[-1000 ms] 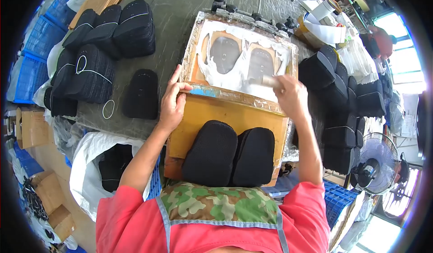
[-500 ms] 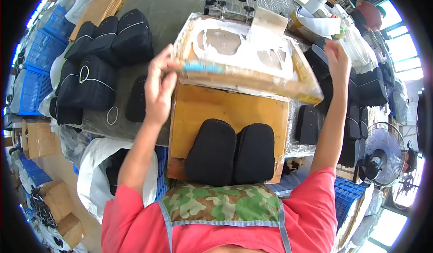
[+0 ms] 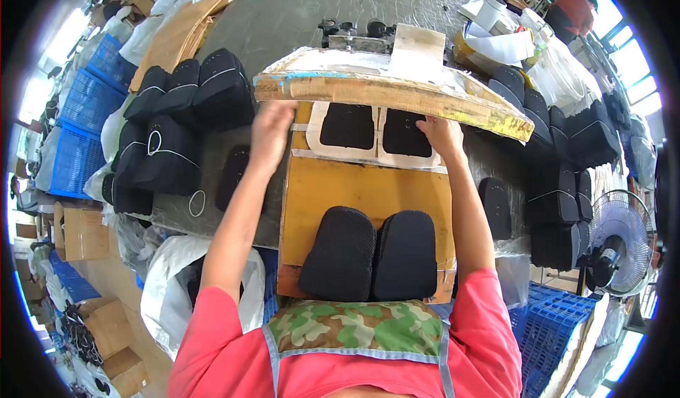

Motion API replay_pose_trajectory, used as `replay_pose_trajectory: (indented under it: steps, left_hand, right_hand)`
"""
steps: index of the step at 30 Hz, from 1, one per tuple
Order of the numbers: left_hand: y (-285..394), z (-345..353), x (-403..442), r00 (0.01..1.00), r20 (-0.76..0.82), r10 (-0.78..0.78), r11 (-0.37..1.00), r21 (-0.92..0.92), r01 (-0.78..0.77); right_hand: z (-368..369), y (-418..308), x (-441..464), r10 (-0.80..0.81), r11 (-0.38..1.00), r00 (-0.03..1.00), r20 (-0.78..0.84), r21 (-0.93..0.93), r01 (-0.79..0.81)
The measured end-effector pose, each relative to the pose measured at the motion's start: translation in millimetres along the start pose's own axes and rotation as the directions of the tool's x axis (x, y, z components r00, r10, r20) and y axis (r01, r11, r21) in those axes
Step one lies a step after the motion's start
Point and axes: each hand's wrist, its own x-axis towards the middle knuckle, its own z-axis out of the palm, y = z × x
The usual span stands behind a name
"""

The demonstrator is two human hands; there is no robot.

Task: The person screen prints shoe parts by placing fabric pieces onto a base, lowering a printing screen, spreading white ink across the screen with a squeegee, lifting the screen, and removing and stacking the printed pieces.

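A wooden screen frame (image 3: 389, 94) is tilted up over the yellow board (image 3: 368, 185), with a squeegee (image 3: 416, 47) resting on its far side. Beneath it two black pads (image 3: 347, 126) lie inside cream outlines. At the raised frame's left corner is my left hand (image 3: 273, 132), blurred, so its fingers cannot be made out. My right hand (image 3: 444, 136) reaches under the frame, its fingers at the right pad (image 3: 405, 133). Two piles of black pads (image 3: 338, 253) stand on the board's near end, by the camouflage apron.
Tied stacks of black pads (image 3: 166, 157) stand at the left, and more stacks (image 3: 552, 203) at the right. A fan (image 3: 613, 245) is at the far right. A white sack (image 3: 173, 292) and a blue crate (image 3: 556, 320) sit below table level.
The screen frame has been lifted and now stands tilted. The squeegee has left my right hand, which has moved under the frame. The left hand has shifted down from the frame's corner.
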Motion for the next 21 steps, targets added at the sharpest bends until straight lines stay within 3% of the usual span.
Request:
replay_pose_trajectory:
  steps: [2, 3, 4, 6, 7, 8, 9, 10, 12, 16, 20, 21]
  left_hand:
    - [-34, 25, 14, 0.988, 0.092, 0.124, 0.973, 0.186, -0.139]
    - [-33, 35, 20, 0.971, 0.135, 0.198, 0.916, 0.326, -0.232]
    - [-33, 43, 25, 0.970, 0.149, 0.192, 0.832, 0.500, -0.241]
    - [-26, 66, 35, 0.957, 0.214, 0.195, 0.584, 0.759, -0.288]
    - [-19, 75, 33, 0.967, 0.231, 0.108, 0.502, 0.827, -0.253]
    - [-33, 83, 34, 0.936, 0.204, 0.286, 0.459, 0.829, -0.321]
    - [-27, 87, 34, 0.949, 0.199, 0.245, 0.515, 0.803, -0.301]
    - [-22, 88, 37, 0.961, 0.208, 0.184, 0.505, 0.819, -0.274]
    - [-24, 88, 41, 0.970, 0.201, 0.138, 0.447, 0.861, -0.242]
    - [-34, 87, 40, 0.959, 0.212, 0.187, 0.440, 0.855, -0.274]
    - [-33, 85, 35, 0.944, 0.219, 0.246, 0.440, 0.843, -0.310]
    - [-32, 80, 35, 0.966, 0.188, 0.178, 0.610, 0.749, -0.259]
  right_hand:
    - [-3, -1, 5, 0.120, 0.992, 0.990, 0.079, 0.038, -0.123]
    - [8, 8, 6, -0.015, 0.997, 0.999, -0.042, 0.070, 0.018]
    - [20, 17, 11, 0.037, 0.980, 0.999, 0.008, 0.196, -0.038]
    - [20, 12, 7, 0.063, 0.983, 0.998, -0.010, 0.171, -0.060]
    - [19, 14, 3, -0.024, 0.982, 0.994, -0.107, 0.182, 0.043]
    - [8, 7, -8, 0.053, 0.979, 0.994, -0.097, 0.200, -0.032]
    - [0, 6, -17, 0.068, 0.935, 0.993, -0.097, 0.353, -0.029]
    - [-17, 9, -27, 0.118, 0.882, 0.992, -0.044, 0.465, -0.084]
    - [-45, 43, -51, 0.103, 0.731, 0.994, -0.045, 0.681, -0.045]
    - [-125, 81, -123, 0.337, 0.673, 0.933, -0.127, 0.726, -0.144]
    - [-127, 163, -175, 0.383, 0.786, 0.918, -0.103, 0.559, -0.265]
    - [-124, 166, -180, 0.395, 0.814, 0.914, -0.092, 0.497, -0.302]
